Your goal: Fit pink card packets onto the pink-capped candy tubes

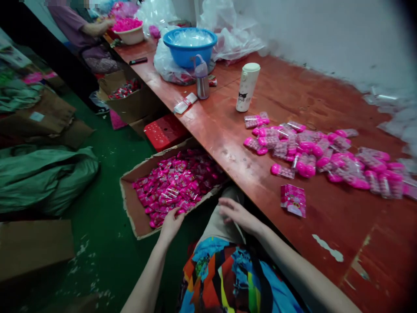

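Observation:
My left hand (172, 222) is at the near rim of a cardboard box (130, 213), its fingers closed on a small candy tube (180, 211) with a bright pink end. Most of that tube is hidden by the fingers. Inside the box lies a heap of pink-wrapped candy tubes (172, 182). My right hand (239, 214) hovers over my knee beside the table edge, fingers apart and holding nothing. On the red table (325, 269), clear tubes with pink caps (306, 145) lie in a loose pile. A flat pink printed wrapper (293, 200) rests in front of them.
Farther along the table stand a white tumbler (247, 87), a grey bottle (202, 82) and a blue basin (190, 48). A red stool (167, 130) is beyond the box. Green sacking (45, 178) lies at left. Another person's arm (96, 28) reaches toward a pink-filled bowl (130, 35).

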The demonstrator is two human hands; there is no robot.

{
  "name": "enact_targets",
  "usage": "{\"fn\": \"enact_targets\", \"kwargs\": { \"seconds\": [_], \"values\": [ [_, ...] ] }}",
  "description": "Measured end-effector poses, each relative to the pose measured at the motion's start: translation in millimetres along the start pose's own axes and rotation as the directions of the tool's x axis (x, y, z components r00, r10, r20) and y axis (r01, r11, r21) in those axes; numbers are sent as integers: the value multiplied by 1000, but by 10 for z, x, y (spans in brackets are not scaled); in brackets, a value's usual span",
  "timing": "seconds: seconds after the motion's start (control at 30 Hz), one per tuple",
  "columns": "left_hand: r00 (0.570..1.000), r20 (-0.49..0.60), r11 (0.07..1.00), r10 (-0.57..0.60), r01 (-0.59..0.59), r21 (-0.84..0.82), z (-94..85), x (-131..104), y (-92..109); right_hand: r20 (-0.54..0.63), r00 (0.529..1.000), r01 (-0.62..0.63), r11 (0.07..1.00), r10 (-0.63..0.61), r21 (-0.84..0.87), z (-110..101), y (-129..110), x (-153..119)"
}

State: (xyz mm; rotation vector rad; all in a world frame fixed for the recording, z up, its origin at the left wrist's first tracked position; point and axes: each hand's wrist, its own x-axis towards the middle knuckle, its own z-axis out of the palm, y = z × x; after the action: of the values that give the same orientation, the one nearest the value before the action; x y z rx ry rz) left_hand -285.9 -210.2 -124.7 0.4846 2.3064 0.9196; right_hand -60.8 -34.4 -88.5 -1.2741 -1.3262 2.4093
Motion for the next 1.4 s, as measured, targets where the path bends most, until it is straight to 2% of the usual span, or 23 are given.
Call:
{"fn": "enact_targets", "kwargs": {
  "seconds": [0.03, 0.1, 0.13, 0.17, 0.23, 0.3, 0.33, 0.37, 0.4, 0.43, 0.5, 0.53, 0.57, 0.63, 0.7, 0.77, 0.83, 0.9, 1.0, 1.07, 1.13, 1.27, 1.4],
  "values": [
    [999, -7, 999, 42, -42, 18, 37, -38, 94, 89, 996, 41, 989, -28, -145, -118, 59, -264],
    [983, -10, 981, 184, -183, 58, 151, -150, 342, 126, 986, 148, 915, -107, -375, -391, 114, -839],
    [958, -8, 955, 288, -286, 81, 226, -223, 487, 104, 984, 173, 885, -142, -433, -537, 112, -1137],
    [883, -24, 876, 468, -461, 144, 313, -302, 636, 84, 986, 169, 876, -147, -453, -686, 94, -1432],
    [631, -17, 618, 776, -754, 222, 522, -464, 925, 34, 991, 131, 892, -129, -433, -996, 44, -1995],
    [355, 44, 339, 934, -919, 202, 778, -613, 1179, -108, 988, 50, 895, -109, -443, -1327, 27, -2503],
    [229, 62, 217, 972, -964, 157, 924, -682, 1291, -241, 964, -16, 879, -113, -477, -1499, 47, -2730],
    [111, 86, 102, 990, -989, 105, 1079, -750, 1397, -402, 906, -106, 849, -132, -517, -1668, 89, -2935],
    [1, 102, -4, 995, -999, 47, 1239, -820, 1496, -573, 802, -217, 811, -169, -543, -1830, 152, -3112],
    [-103, 117, -103, 988, -995, -9, 1401, -894, 1593, -711, 667, -328, 769, -223, -548, -1979, 231, -3256],
    [-282, 138, -268, 949, -957, -111, 1716, -1059, 1781, -847, 407, -489, 701, -343, -519, -2218, 405, -3424],
    [-352, 139, -331, 925, -931, -155, 1864, -1149, 1872, -859, 326, -529, 677, -395, -512, -2304, 485, -3447],
    [-411, 145, -381, 900, -903, -197, 2005, -1242, 1959, -855, 278, -559, 650, -438, -515, -2367, 552, -3435],
    [-490, 156, -442, 857, -857, -266, 2263, -1427, 2112, -822, 280, -619, 561, -496, -550, -2433, 631, -3336],
    [-528, 158, -467, 834, -829, -308, 2488, -1584, 2218, -790, 336, -670, 459, -514, -583, -2447, 637, -3200],
    [-529, 175, -462, 831, -829, -315, 2669, -1687, 2266, -771, 387, -686, 402, -505, -607, -2461, 589, -3086],
    [-519, 214, -452, 828, -843, -293, 2799, -1723, 2261, -770, 398, -683, 400, -500, -612, -2526, 509, -3011],
    [-528, 261, -467, 808, -844, -263, 2877, -1707, 2227, -784, 358, -687, 426, -507, -589, -2670, 410, -2963],
    [-548, 283, -500, 787, -836, -227, 2917, -1667, 2179, -815, 241, -706, 482, -527, -520, -2992, 249, -2892],
    [-534, 278, -494, 799, -845, -204, 2907, -1677, 2168, -830, 172, -713, 514, -531, -477, -3188, 156, -2822],
    [-506, 270, -473, 819, -862, -182, 2874, -1725, 2165, -837, 151, -701, 540, -526, -465, -3290, 92, -2736],
    [-425, 275, -393, 862, -904, -167, 2787, -1856, 2144, -832, 187, -616, 598, -522, -513, -3218, 51, -2555],
    [-379, 363, -327, 852, -924, -198, 2747, -1891, 2099, -780, 294, -417, 660, -553, -625, -2966, -125, -2267]
  ]
}}
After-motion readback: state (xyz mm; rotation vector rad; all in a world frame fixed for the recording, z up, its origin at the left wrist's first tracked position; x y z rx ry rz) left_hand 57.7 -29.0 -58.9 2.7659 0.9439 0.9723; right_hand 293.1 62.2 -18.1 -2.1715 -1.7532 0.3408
